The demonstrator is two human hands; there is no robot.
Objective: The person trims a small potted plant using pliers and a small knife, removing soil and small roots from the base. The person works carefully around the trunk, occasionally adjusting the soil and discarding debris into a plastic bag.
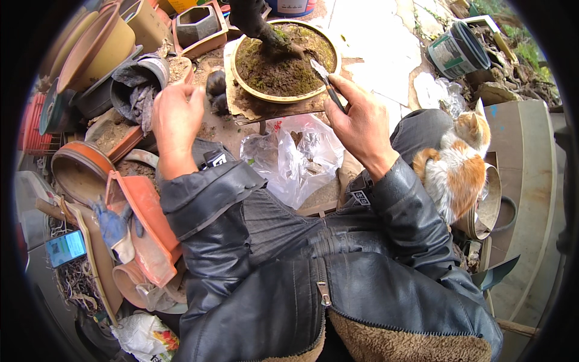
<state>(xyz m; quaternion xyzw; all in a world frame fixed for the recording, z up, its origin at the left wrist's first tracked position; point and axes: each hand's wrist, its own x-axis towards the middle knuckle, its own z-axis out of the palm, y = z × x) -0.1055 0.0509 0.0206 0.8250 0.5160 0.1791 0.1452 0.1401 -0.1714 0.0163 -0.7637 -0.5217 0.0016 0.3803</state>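
My right hand (360,117) grips a small blade tool (329,83) with a dark handle and a pointed silvery blade. Its tip meets the mossy soil (268,69) at the right side of a shallow oval, cream-rimmed pot (301,98). A thick dark trunk (256,23) rises out of that soil, its top beyond the picture's edge. The pot rests on a worn wooden board (253,108). To the left of the board, my left hand (177,123) hovers with its fingers curled in; whether anything is in them is hidden.
Crumpled clear plastic bags (292,160) lie between my knees. An orange-and-white cat (455,169) sits by my right leg. Stacked pots (96,45), an orange planter (145,223), a blue glove (113,223) and a phone (66,248) crowd the left. A dark bucket (458,51) lies tilted far right.
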